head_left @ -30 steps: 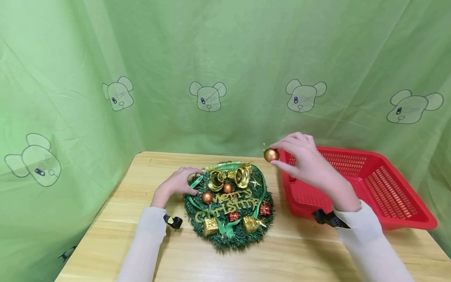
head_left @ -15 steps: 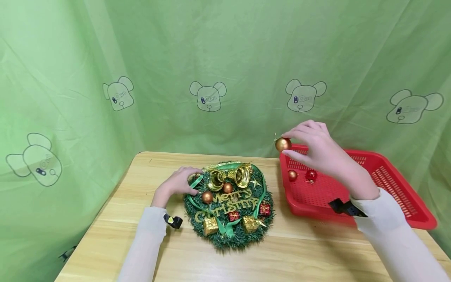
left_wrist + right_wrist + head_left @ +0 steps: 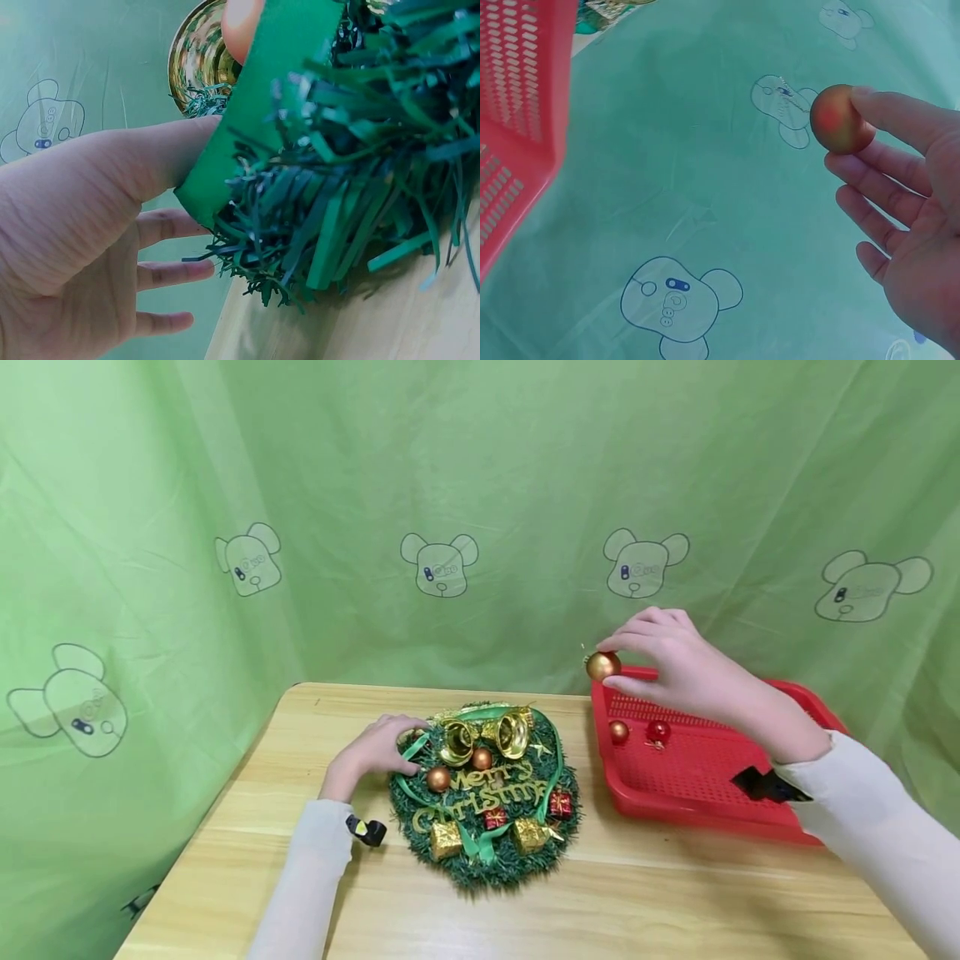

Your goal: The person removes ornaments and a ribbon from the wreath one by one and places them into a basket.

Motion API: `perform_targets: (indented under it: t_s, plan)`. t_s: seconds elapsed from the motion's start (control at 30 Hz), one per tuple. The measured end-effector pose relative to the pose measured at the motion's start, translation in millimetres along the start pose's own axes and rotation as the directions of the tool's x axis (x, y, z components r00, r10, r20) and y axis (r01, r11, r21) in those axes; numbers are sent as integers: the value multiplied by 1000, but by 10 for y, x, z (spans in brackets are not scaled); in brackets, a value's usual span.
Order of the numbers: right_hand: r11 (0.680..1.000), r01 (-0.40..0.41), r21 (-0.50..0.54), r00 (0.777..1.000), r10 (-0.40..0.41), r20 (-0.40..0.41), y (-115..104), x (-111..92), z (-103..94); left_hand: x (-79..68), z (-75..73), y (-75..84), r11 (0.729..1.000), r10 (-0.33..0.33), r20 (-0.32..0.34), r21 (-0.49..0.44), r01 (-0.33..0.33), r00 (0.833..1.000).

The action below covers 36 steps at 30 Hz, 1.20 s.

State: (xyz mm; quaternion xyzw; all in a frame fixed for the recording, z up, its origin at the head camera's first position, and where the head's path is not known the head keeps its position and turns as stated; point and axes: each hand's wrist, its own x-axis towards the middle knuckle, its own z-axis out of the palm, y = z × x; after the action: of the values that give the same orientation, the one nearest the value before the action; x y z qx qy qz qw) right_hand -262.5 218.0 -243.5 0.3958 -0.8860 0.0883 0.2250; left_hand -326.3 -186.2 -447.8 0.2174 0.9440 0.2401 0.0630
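Observation:
My right hand (image 3: 686, 664) pinches a gold Christmas bauble (image 3: 603, 666) between thumb and fingers, above the far left part of the red basket (image 3: 615, 793). The same bauble (image 3: 836, 120) shows in the right wrist view, at the fingertips. On the table lies a round green Christmas wreath (image 3: 487, 872) with two gold bells, copper-coloured baubles, small gift boxes and gold lettering. My left hand (image 3: 378, 747) holds the wreath's left edge. In the left wrist view its thumb goes behind a green ribbon (image 3: 259, 97) and the other fingers reach behind the tinsel (image 3: 322, 217).
Inside the basket, a gold bauble (image 3: 618, 732) and a red bauble (image 3: 658, 732) lie near its left wall. The wooden table (image 3: 420, 918) carries both basket and wreath. A green curtain (image 3: 525, 460) printed with bear heads hangs behind and to the left.
My right hand has moved up and to the right with the gold bauble, from beside the basket's left rim to over it. The baubles inside came into view. My left hand stays on the wreath.

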Motion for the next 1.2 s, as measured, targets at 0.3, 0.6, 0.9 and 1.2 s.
perform_targets:
  t_s: [0.3,0.6,0.9,1.2]
  plan:
    - [998,55,-43,996,-51,78,102,8,-102,-14,-1,23,1000,-7,1,-24,7,1000]
    - [993,97,-68,991,-90,98,233,-19,-143,-23,-7,20,999,-13,5,-35,13,1000]
    - [996,45,-79,987,-33,155,400,-132,-46,-1,4,15,1000,-8,4,-24,8,1000]
    - [993,-68,-101,965,91,245,639,-267,173,6,9,10,1000,-8,0,-15,8,1000]
